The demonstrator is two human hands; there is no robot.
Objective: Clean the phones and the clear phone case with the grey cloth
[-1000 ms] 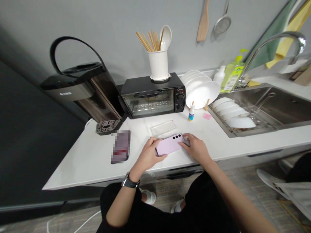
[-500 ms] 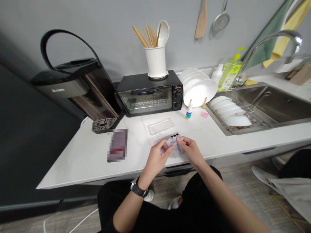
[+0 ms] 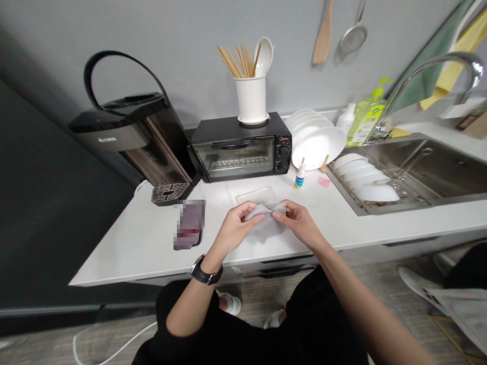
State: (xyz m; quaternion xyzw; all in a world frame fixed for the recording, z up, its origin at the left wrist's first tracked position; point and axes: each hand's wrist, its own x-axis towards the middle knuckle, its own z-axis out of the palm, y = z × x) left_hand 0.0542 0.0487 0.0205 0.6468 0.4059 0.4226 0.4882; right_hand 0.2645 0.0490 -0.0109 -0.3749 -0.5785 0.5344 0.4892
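Observation:
A thin grey cloth (image 3: 266,228) is stretched between my two hands above the front of the counter. My left hand (image 3: 236,223) pinches its left side between thumb and fingers. On the other side, my right hand (image 3: 299,219) grips the cloth's right edge the same way. The lilac phone seen earlier at this spot is hidden behind the cloth and hands. Just beyond lies a clear phone case (image 3: 255,194), partly covered by the cloth. A small white bottle with a blue and yellow label (image 3: 300,177) stands to the right, near a pink slip of paper (image 3: 323,181).
At the left lies a dark phone-shaped item (image 3: 190,223), blurred out. Behind it stands a black drink machine (image 3: 152,142); a toaster oven (image 3: 239,152) carries a white utensil holder (image 3: 251,99). White plates (image 3: 319,144), bowls (image 3: 375,191) and a sink (image 3: 449,172) are at right.
The cloth was bunched over the phone, whose camera end showed; now it is spread wider and the phone is covered. My hands have moved apart and slightly up. The view has shifted a little.

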